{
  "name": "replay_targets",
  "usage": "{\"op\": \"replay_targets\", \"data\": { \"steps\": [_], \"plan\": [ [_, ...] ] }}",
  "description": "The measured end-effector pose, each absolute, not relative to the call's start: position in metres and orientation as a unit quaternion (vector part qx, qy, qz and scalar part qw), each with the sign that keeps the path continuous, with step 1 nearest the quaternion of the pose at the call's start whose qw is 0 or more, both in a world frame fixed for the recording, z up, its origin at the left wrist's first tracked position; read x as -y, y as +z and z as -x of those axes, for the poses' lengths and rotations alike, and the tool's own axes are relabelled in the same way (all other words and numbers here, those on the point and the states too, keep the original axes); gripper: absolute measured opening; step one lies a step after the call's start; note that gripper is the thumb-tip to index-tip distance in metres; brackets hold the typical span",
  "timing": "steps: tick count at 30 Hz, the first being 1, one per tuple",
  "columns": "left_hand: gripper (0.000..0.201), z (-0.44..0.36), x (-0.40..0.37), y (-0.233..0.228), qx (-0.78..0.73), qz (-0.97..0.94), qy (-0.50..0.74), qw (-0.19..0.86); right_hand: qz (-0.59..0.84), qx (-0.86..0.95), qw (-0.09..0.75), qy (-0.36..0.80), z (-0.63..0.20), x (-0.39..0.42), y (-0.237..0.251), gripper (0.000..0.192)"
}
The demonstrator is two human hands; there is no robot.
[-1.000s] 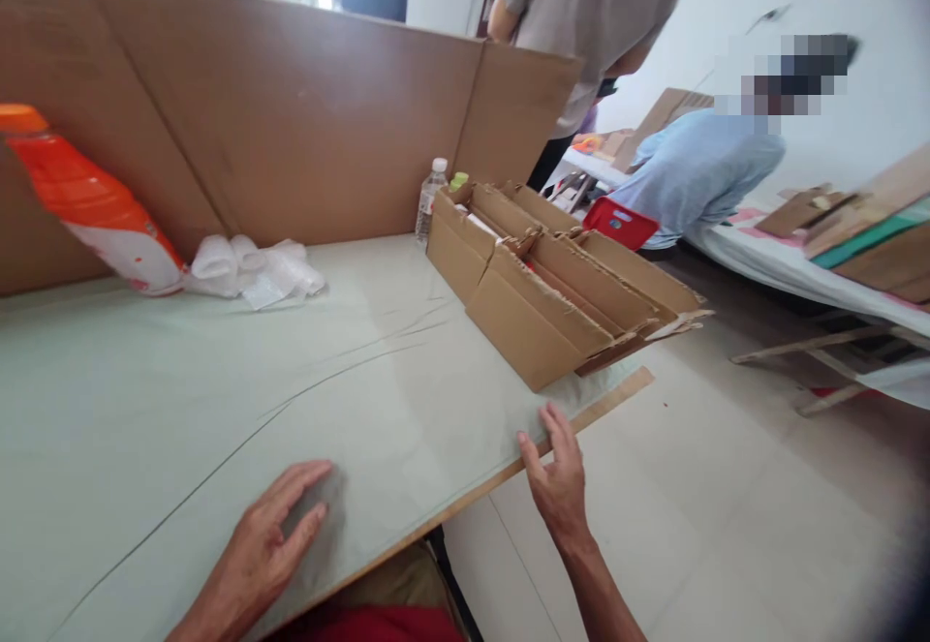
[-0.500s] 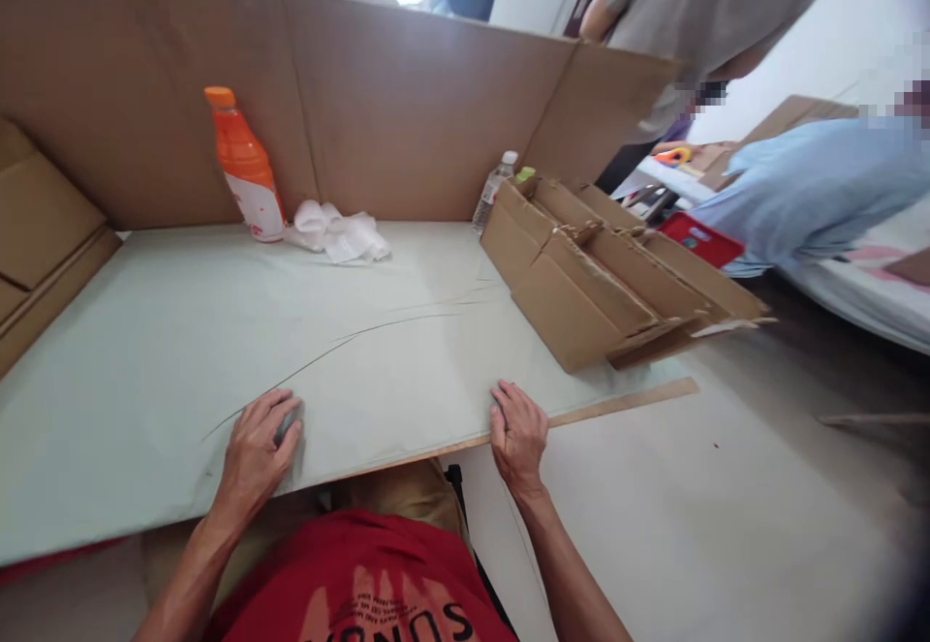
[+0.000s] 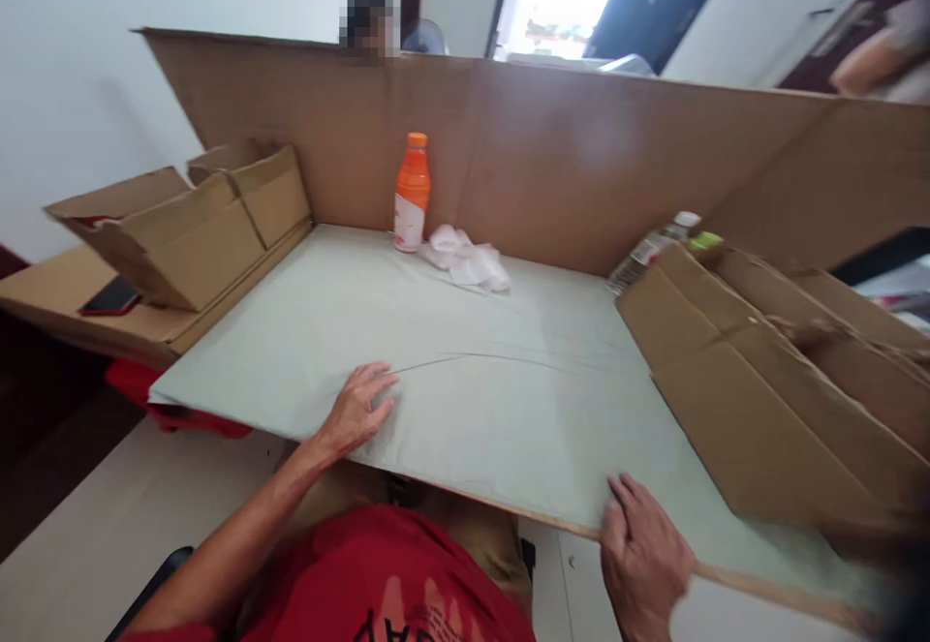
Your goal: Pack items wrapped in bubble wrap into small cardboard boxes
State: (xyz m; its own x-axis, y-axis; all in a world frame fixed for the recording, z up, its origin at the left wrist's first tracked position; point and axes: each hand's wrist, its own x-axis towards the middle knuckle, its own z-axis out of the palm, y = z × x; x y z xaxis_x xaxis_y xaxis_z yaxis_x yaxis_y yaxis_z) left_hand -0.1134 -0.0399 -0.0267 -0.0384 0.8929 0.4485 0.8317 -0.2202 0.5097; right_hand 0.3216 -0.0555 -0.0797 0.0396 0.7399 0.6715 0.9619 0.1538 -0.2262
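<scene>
My left hand (image 3: 357, 412) lies flat, fingers spread and holding nothing, on the pale green paper sheet covering the board (image 3: 465, 371), near its front edge; the open brown cardboard box (image 3: 185, 226) stands off the sheet's left side. My right hand (image 3: 643, 557), open and empty, rests at the sheet's front edge, just before the brown cardboard tray (image 3: 770, 400). To flatten the sheet well, I judge both palms should press evenly and sweep outward along the crease.

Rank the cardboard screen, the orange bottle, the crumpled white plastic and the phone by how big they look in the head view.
1. cardboard screen
2. orange bottle and crumpled white plastic: look alike, unranked
3. phone, nearer yet partly hidden
</scene>
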Motion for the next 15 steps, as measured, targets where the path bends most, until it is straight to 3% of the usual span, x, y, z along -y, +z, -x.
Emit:
{"op": "replay_targets", "data": {
  "steps": [5,7,10,13,15],
  "plan": [
    [0.035,0.235,0.015,0.067,-0.7,-0.589,0.392,-0.098,0.617,0.686,0.348,-0.168,-0.329,0.049,-0.083,0.041],
    [0.04,0.287,0.01,0.109,-0.742,-0.523,0.34,-0.244,0.606,0.692,0.351,-0.177,-0.332,0.046,-0.086,0.041],
    [0.047,0.358,0.002,0.147,-0.771,-0.479,0.312,-0.28,0.601,0.697,0.344,-0.188,-0.332,0.044,-0.085,0.04],
    [0.027,0.408,-0.007,0.148,-0.817,-0.415,0.332,-0.226,0.616,0.688,0.332,-0.191,-0.328,0.047,-0.08,0.038],
    [0.015,0.418,-0.009,0.14,-0.777,-0.483,0.357,-0.189,0.627,0.68,0.33,-0.19,-0.325,0.049,-0.076,0.035]
  ]
}}
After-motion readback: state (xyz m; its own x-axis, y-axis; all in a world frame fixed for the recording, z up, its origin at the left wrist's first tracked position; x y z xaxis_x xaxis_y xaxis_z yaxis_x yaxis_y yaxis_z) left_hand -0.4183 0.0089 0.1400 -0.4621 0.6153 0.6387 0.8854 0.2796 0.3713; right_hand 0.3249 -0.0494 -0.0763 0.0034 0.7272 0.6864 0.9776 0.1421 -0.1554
